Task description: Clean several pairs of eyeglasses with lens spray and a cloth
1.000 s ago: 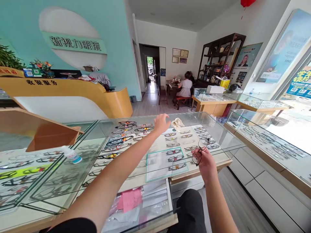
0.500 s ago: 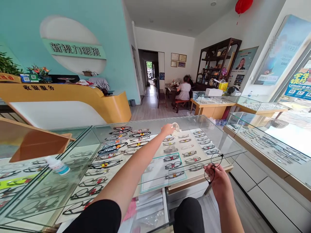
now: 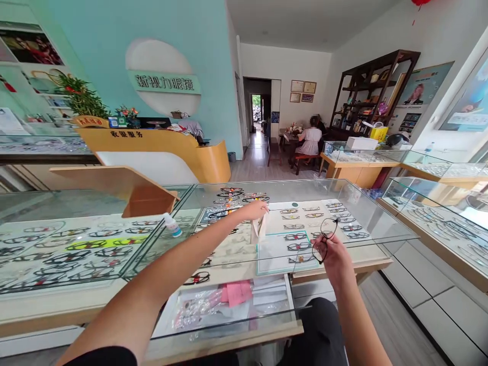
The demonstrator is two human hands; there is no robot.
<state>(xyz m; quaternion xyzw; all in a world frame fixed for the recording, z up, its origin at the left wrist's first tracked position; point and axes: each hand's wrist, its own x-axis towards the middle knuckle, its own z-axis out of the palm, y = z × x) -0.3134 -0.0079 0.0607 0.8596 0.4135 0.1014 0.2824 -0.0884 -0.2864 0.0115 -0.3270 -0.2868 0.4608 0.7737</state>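
My left hand (image 3: pixel 260 208) reaches over the glass top of the display case (image 3: pixel 324 189), fingers closed on a pale cloth (image 3: pixel 257 231) that hangs down from them. Between the fingers of my right hand (image 3: pixel 337 256) is a pair of thin, dark-rimmed round eyeglasses (image 3: pixel 319 252), held up on edge near the case's front. Beneath the glass, rows of eyeglass frames (image 3: pixel 299 247) lie on white boards, some on a sheet with a teal border. My left forearm hides part of these rows.
A small white bottle with a blue label (image 3: pixel 173 225) stands on the glass to the left. Below, an open drawer (image 3: pixel 232 300) holds plastic bags and pink paper. A wooden stand (image 3: pixel 148 195) is at left. Someone in light clothing (image 3: pixel 309 141) sits at a far table.
The view has swung left. My left hand has drawn the cloth leftward and nearer across the glass. My right hand still holds the eyeglasses, turned slightly.
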